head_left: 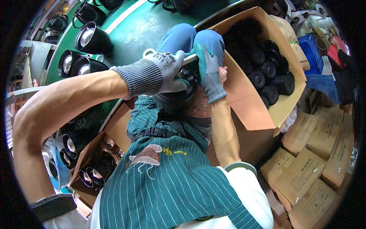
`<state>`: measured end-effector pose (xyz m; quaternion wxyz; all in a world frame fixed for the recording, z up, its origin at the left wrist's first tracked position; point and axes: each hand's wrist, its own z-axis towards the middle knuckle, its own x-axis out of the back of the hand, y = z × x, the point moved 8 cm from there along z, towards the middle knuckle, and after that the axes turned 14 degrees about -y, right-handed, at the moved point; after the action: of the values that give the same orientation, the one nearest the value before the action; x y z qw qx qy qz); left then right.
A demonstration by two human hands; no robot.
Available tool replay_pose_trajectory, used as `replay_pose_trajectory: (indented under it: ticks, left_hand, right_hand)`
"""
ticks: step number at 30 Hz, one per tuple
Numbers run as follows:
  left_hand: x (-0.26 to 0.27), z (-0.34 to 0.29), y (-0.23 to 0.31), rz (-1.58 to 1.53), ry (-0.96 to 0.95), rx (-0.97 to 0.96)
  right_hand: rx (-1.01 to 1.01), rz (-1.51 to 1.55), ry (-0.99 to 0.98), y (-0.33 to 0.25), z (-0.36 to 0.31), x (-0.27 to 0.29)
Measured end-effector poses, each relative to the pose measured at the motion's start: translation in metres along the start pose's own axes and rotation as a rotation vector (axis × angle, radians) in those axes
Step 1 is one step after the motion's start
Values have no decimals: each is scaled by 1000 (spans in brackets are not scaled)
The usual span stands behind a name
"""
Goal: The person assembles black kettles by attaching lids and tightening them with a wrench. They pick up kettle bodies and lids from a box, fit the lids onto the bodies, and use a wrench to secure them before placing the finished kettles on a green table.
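Observation:
My left hand (pixel 164 71), in a grey glove with a ribbed cuff, curls its fingers and thumb around a black rounded housing (pixel 188 81) above my lap. At its top a pale, shiny edge (pixel 190 59) shows between my two hands. My right hand (pixel 207 68), in a grey glove with green fingers, bends over the far side of that edge. What its fingertips hold is hidden. A pale ring (pixel 148 52) sits just behind my left hand.
On the green bench (pixel 131 28) stand black lamp shades (pixel 93 38) with shiny insides. At my right an open cardboard box (pixel 255 107) holds several black round parts (pixel 268 69). Closed cartons (pixel 301 175) are stacked beyond it. Another box (pixel 91 152) with lamps is at lower left.

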<state>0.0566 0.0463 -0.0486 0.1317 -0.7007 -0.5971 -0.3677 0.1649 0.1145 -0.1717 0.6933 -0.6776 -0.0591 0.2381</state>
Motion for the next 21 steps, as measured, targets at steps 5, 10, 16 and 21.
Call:
replay_pose_trajectory:
  ticks: [5, 10, 16, 21]
  left_hand:
    - [0, 21, -17, 153, 39, -425]
    - [-2, 17, -32, 403, 246, -659]
    - [42, 13, -77, -25, 691, -384]
    - [24, 75, -205, -55, 674, 390]
  right_hand:
    - [-79, -389, 113, -32, -43, 20]
    - [-36, -8, 258, -50, -78, -10]
    - [-86, -239, -61, -43, -82, -1]
    - [-72, -827, -185, -80, -94, -50]
